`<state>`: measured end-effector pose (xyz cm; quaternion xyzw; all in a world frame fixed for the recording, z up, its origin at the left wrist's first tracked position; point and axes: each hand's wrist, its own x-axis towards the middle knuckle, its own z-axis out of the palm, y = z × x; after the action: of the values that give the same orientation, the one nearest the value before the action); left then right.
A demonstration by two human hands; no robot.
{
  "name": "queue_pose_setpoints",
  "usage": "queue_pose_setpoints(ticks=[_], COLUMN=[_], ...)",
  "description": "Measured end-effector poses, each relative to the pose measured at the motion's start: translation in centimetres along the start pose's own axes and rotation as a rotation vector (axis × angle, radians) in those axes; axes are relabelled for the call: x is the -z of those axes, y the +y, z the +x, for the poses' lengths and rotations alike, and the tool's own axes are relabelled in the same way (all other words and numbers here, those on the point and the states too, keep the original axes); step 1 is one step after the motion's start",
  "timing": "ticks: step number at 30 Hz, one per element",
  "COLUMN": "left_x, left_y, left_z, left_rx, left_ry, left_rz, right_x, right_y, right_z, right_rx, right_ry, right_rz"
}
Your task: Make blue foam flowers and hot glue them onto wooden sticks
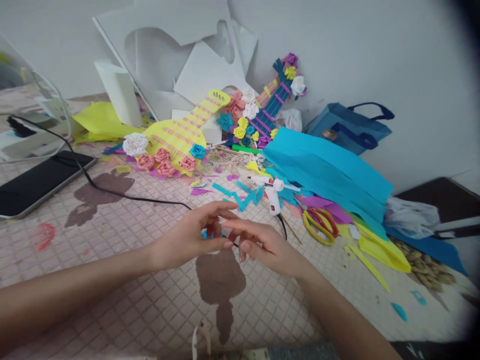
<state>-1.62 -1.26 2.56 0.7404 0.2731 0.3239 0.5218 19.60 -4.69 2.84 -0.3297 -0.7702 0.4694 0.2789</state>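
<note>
Above the table, my left hand (195,231) and my right hand (266,244) come together, fingertips nearly meeting. Between the curled fingers of my left hand shows a small piece of blue paper (205,233), mostly hidden. My right hand is closed too, with thumb and fingers bent close together, and I cannot make out what is in them. Behind the hands runs a black cord (150,200). A white glue gun (274,197) stands just beyond my right hand, with blue paper scraps (245,197) beside it.
A yellow paper guitar (176,135) with paper roses and a blue paper guitar (268,112) lean at the back. Scissors (318,227) and blue sheets (326,170) lie right. At left are a phone (45,180) and a power strip (26,135). A blue bag (348,127) stands behind.
</note>
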Motion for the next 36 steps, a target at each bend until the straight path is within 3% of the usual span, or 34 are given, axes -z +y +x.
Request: queue_pose_setpoints(ticks=[5,8,11,12,16,18,21,29,36], left_x=[1.0,3.3,5.5,6.1,7.2,7.2,7.0,6.4,5.8], left_y=[-0.8,-1.5,-2.0,-2.1,-2.2,-2.4,-3.2,-3.5,-3.7], left_z=[1.2,1.5,1.6,1.6,1.4,1.3,1.2,0.7,0.4], left_rx=[0.063,0.056,0.050,0.052,0.023,-0.075,-0.166,-0.167,-0.143], left_ry=[0.110,0.311,0.465,0.490,0.520,0.518,0.471,0.406,0.372], left_rz=[-0.099,0.030,0.171,0.234,0.601,0.774,0.915,0.885,0.822], right_x=[0.9,3.5,6.9,8.0,10.5,10.7,10.2,10.2,9.9], right_y=[0.3,0.3,0.8,1.1,3.1,4.4,5.9,7.4,7.0], right_z=[-0.3,-1.2,-2.5,-3.0,-4.2,-4.1,-3.6,-2.9,-2.9], right_rx=[-0.038,-0.105,-0.281,-0.346,-0.503,-0.546,-0.585,-0.577,-0.599], right_ry=[-0.056,0.122,0.337,0.331,0.416,0.471,0.455,0.452,0.387], right_rz=[0.134,0.055,-0.239,-0.344,-0.693,-0.785,-0.870,-0.895,-0.916])
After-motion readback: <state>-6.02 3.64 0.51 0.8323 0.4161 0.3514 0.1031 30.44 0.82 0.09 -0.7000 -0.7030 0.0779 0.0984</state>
